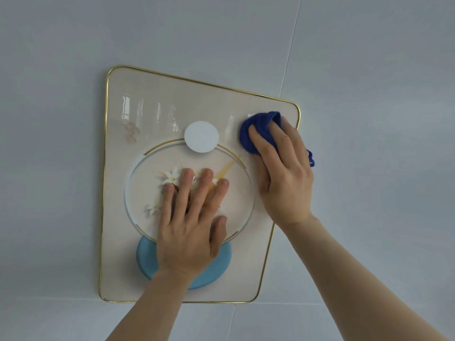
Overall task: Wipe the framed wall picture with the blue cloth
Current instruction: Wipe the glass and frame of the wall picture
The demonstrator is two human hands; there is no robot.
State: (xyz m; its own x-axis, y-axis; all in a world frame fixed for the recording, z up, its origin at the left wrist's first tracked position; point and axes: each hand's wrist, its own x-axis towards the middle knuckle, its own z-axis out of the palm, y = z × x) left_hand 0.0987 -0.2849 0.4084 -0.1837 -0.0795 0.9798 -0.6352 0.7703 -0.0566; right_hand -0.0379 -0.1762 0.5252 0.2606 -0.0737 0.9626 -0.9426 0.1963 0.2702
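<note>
The framed picture (138, 99) hangs on the wall, cream-coloured with a thin gold rim, a white disc, a large ring with white flowers and a light blue shape at the bottom. My left hand (189, 225) lies flat on the middle of the picture, fingers spread, holding nothing. My right hand (283, 173) presses a bunched dark blue cloth (258, 126) against the glass near the upper right corner. A bit of cloth hangs out past the hand on the right.
A pale grey tiled wall (369, 70) surrounds the picture, with thin joint lines above right and below. The glossy picture surface shows faint window reflections in its upper left.
</note>
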